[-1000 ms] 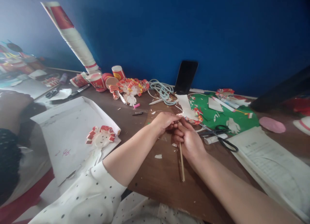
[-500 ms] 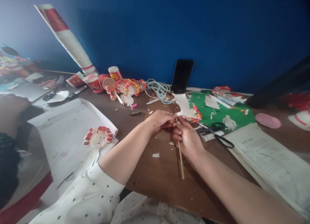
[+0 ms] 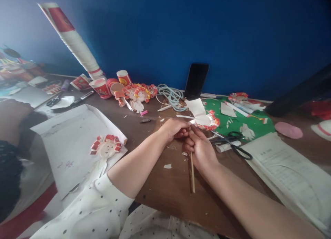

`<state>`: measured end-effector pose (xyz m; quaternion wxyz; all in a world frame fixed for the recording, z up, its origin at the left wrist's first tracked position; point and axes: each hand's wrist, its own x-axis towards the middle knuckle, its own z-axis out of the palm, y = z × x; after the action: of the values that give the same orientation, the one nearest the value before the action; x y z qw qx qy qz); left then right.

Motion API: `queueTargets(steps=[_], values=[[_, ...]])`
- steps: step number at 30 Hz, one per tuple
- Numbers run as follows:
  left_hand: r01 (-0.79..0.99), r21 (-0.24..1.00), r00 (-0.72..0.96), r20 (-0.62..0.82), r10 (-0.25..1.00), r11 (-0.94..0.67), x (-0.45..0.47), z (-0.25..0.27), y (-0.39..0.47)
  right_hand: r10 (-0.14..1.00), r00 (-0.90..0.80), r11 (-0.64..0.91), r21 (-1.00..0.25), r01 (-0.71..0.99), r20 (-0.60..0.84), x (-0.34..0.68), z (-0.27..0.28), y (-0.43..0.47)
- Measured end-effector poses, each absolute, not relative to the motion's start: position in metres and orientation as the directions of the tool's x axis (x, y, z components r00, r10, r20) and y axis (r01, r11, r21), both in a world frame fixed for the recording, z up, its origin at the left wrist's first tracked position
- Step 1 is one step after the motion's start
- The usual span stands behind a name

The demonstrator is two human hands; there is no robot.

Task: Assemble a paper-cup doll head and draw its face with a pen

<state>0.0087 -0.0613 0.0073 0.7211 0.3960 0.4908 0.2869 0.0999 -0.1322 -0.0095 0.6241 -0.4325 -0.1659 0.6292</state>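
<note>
My right hand (image 3: pixel 200 146) is closed around a thin wooden stick (image 3: pixel 192 173), whose lower end points down toward me over the table. Fingers of my left hand (image 3: pixel 174 128) pinch a small white strip (image 3: pixel 192 122) at the stick's top end. Both hands' fingertips meet there, and they partly hide the joint. Just beyond them lies a paper cup cut-out (image 3: pixel 203 120) with a curled red-and-white fringe. A white paper piece (image 3: pixel 198 107) rises behind it. I cannot tell whether the cut-out is fixed to the stick.
Black-handled scissors (image 3: pixel 234 142) and a green sheet (image 3: pixel 217 106) with scraps lie to the right, near a stack of papers (image 3: pixel 289 177). A phone (image 3: pixel 196 80) leans on the wall. Left are a paper-cup face (image 3: pixel 107 149), a white box lid (image 3: pixel 69 139), cups (image 3: pixel 100 88) and another person's arm (image 3: pixel 15 118).
The fringed cut-out beyond my hands has turned and shifted slightly, and a thin white strip now shows to its left. My hands keep their hold near the stick's top.
</note>
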Motion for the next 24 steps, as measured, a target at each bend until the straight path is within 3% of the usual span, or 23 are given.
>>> queueTargets(steps=[4, 9, 14, 24], values=[[-0.086, 0.865, 0.322, -0.446, 0.835, 0.495, 0.0102, 0.0053, -0.0602, 0.927, 0.181, -0.156, -0.775, -0.612, -0.329, 0.0982, -0.0110, -0.1323], [-0.020, 0.891, 0.232, -0.438, 0.869, 0.454, 0.0116, 0.0047, -0.0590, 0.930, 0.187, -0.149, -0.789, -0.596, -0.317, 0.0973, -0.0144, -0.1323], [0.004, 0.910, 0.284, -0.398, 0.872, 0.414, 0.0099, 0.0028, -0.0592, 0.927, 0.176, -0.158, -0.770, -0.618, -0.331, 0.0974, -0.0124, -0.1329], [-0.064, 0.836, 0.255, -0.514, 0.819, 0.545, 0.0131, 0.0032, -0.0563, 0.921, 0.161, -0.174, -0.742, -0.647, -0.355, 0.0977, -0.0104, -0.1345]])
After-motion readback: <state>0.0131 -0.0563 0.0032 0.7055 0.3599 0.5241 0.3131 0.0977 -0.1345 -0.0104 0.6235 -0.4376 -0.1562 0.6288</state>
